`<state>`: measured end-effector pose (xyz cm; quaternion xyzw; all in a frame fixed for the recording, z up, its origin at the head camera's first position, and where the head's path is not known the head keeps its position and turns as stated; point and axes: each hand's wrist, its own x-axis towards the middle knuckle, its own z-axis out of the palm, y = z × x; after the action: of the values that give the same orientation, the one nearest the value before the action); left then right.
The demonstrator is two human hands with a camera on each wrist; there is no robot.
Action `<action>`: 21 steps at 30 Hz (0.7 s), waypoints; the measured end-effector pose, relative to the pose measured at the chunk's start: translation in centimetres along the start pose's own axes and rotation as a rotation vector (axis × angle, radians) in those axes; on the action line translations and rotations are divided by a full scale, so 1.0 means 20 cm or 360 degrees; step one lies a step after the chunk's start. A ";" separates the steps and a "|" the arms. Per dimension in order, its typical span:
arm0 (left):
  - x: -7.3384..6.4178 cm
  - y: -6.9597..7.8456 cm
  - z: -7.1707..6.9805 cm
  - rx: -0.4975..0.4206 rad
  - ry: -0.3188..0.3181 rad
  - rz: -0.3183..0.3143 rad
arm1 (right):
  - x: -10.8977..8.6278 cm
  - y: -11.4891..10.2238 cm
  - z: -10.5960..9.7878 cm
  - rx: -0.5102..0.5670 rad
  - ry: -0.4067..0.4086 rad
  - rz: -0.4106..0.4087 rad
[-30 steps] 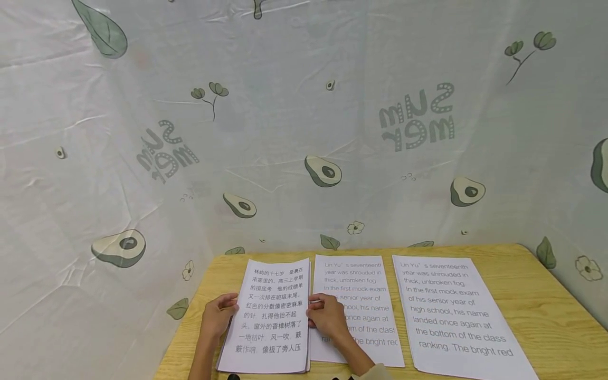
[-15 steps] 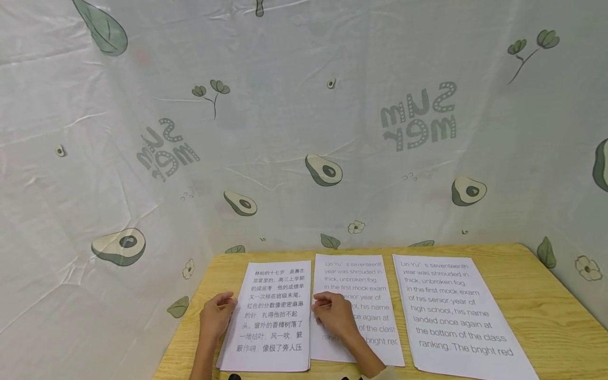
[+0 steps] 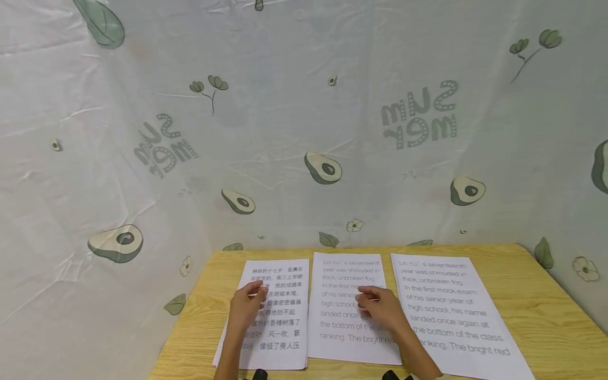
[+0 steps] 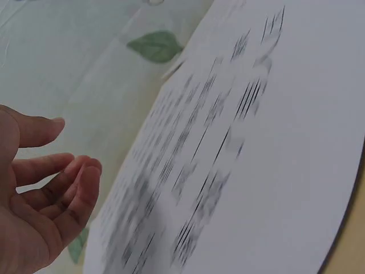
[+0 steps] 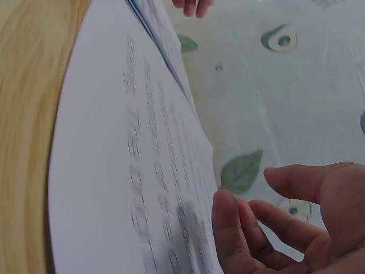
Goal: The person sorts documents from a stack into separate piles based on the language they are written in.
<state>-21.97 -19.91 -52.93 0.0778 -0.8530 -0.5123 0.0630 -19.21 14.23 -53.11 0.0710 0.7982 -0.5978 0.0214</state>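
On the left of the table lies a stack of paper printed with Chinese characters (image 3: 280, 338). My left hand (image 3: 249, 305) hovers over its left part, fingers loosely bent, holding nothing; the left wrist view shows the same hand (image 4: 48, 188) with thumb and fingers apart. A paper with English text (image 3: 342, 316) lies in the middle, beside the Chinese stack. Over its right side is my right hand (image 3: 380, 307), fingers relaxed and nothing between them. In the right wrist view a gap shows between thumb and fingers of this hand (image 5: 285, 222).
A stack of English-printed sheets (image 3: 451, 311) lies to the right, its left edge overlapped by the right forearm in the head view. The wooden table (image 3: 532, 295) stands against a pale curtain (image 3: 285, 121) printed with avocados and leaves.
Both hands have left the sides of the Chinese stack and moved to the right. The left is now over that stack, the right over the middle English paper. The papers stay in place.
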 end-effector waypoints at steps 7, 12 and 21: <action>-0.01 0.07 0.23 -0.0117 -0.0240 0.0019 | 0.01 0.07 -0.21 0.0038 -0.0048 0.0092; 0.00 0.10 0.36 -0.0162 -0.0299 0.0022 | 0.02 0.10 -0.29 0.0015 -0.0041 0.0135; 0.01 0.14 0.52 -0.0127 -0.0304 -0.0064 | 0.04 0.16 -0.36 0.0041 -0.0038 0.0245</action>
<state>-24.33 -9.64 -55.37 0.0432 -0.8323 -0.5521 -0.0260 -19.23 21.98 -54.15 0.1252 0.7822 -0.6056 0.0760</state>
